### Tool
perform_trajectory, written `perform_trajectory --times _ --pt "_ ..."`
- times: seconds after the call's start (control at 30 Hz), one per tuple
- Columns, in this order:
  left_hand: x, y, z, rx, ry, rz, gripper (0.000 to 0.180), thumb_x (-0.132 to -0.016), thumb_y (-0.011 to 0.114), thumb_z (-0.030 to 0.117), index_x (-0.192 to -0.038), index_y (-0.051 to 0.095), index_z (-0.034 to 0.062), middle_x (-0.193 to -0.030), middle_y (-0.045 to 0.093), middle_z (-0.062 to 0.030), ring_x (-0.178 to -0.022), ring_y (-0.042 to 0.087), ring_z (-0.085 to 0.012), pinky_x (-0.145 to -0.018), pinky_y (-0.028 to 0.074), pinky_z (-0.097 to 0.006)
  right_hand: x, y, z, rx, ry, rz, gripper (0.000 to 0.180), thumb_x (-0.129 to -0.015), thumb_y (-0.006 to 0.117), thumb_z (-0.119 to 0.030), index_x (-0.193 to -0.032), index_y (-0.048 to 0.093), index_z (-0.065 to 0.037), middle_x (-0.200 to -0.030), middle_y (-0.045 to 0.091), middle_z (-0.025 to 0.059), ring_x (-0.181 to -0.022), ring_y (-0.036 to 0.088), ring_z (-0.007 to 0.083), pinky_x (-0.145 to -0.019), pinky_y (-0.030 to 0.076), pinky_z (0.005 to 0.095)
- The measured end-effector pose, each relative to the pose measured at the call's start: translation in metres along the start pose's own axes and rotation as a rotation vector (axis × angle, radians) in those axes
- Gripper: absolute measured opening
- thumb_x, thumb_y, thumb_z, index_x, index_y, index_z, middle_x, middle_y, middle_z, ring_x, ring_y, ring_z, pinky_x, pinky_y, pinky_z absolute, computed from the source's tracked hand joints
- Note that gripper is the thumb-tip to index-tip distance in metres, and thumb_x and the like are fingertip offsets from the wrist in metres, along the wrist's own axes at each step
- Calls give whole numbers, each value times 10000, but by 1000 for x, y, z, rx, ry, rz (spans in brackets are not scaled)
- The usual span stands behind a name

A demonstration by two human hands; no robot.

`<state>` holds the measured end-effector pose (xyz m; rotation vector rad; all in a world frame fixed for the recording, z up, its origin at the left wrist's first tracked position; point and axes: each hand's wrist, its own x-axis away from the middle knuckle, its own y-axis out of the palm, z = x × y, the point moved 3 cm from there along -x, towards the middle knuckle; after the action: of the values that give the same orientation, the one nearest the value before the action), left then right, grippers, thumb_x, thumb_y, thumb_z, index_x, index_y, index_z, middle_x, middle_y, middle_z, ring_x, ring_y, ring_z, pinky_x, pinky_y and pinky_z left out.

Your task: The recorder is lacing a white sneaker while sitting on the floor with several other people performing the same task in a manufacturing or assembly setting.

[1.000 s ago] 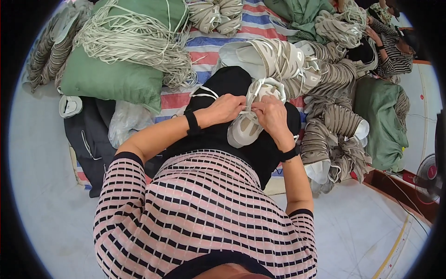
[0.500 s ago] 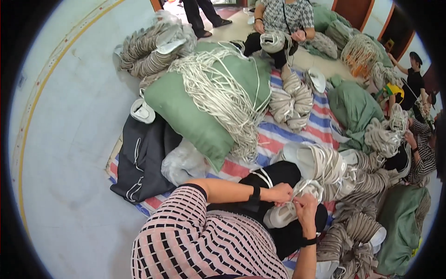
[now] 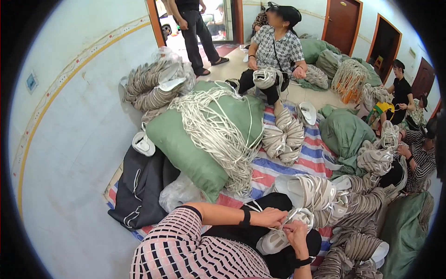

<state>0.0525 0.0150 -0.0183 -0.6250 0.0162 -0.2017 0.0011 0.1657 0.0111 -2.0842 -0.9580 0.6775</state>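
Observation:
On my lap rests a pale beige and white shoe upper point(image 3: 273, 242), tilted, with its opening toward the right. My left hand point(image 3: 273, 217) is closed in a pinch at the lacing, and a white shoelace point(image 3: 253, 203) trails off on its far side. Close against it, my right hand point(image 3: 296, 233) pinches at the same lacing, thumb and fingers together. The fingertips almost meet over the eyelets, so the exact hold on the lace is partly hidden.
Stacked shoe uppers point(image 3: 320, 193) lie right of my lap. Ahead, a bundle of white laces point(image 3: 213, 123) drapes over a green sack point(image 3: 186, 149). Dark cloth point(image 3: 139, 186) lies left on the striped sheet point(image 3: 309, 156). A co-worker point(image 3: 276, 51) sits opposite; others work at right.
The view has tilted upward, so more of the room and people shows and my hands appear lower. Both hands stay together at the shoe's lacing, with only slight finger movement.

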Motion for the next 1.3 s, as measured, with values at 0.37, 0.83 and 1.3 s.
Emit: perform_trajectory --times 0.37,0.83,1.3 --pt "-11 -10 11 -199 342 -203 301 -664 652 70 -911 478 68 -828 577 -128 -824 573 -365 -627 435 -443 8 -1 -8 104 38 -86 134 -695 642 -103 -822 685 -106 -764 634 100 -770 588 289 -706 365 414" --pt "-4 -11 2 -54 474 -116 209 -726 621 66 -868 469 46 -775 543 -141 -751 556 -362 -613 430 -422 -6 2 -2 65 109 -99 144 -703 698 -204 -807 700 -106 -682 638 149 -646 623 320 -615 477 403" --pt "-12 -21 14 20 442 -274 442 -646 767 257 -858 454 29 -747 508 -120 -699 536 -318 -600 401 -391 23 -68 31 -51 225 452 122 -864 523 -136 -854 523 -14 -760 539 141 -679 520 284 -655 430 372"
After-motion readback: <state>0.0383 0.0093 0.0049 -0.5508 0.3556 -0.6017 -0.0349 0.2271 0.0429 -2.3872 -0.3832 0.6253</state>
